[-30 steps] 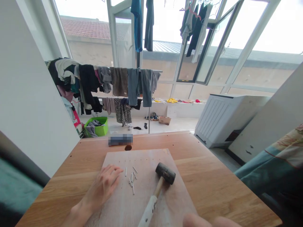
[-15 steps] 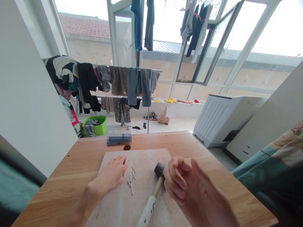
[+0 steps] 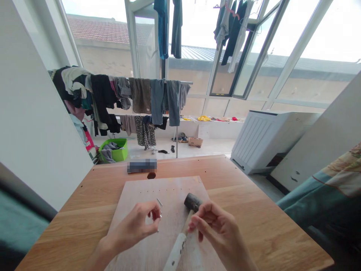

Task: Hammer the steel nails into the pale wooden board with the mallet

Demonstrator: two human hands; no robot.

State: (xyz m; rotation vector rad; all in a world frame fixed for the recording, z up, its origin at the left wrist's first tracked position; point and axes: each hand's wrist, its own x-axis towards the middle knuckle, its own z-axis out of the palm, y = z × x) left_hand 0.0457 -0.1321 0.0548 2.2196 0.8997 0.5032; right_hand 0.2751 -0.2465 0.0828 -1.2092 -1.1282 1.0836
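My left hand (image 3: 138,222) is over the small group of nails on the pale wooden board (image 3: 132,248). Its thumb and curved fingers are apart, around the nails. One nail (image 3: 159,202) lies in plain sight beyond the fingertips; the others are mostly hidden behind the hand. A hammer (image 3: 175,250) with a dark head and a white-wrapped handle rests aslant on the board. Beside its head, my right hand (image 3: 218,227) has thumb and fingers pinched together, partly covering the upper handle. Whether anything sits in that pinch cannot be seen.
The board lies on a wooden table (image 3: 270,218), with a row of small holes along its far part. A blurred dark item (image 3: 141,166) sits near the far edge by a round hole (image 3: 151,175). Beyond are a clothes rack, a green basket (image 3: 120,150) and a white appliance (image 3: 254,139).
My left hand has moved right, over the nails, and its fingers have spread. My right hand has turned and come down, its fingertips now pinched in front of the hammer handle.
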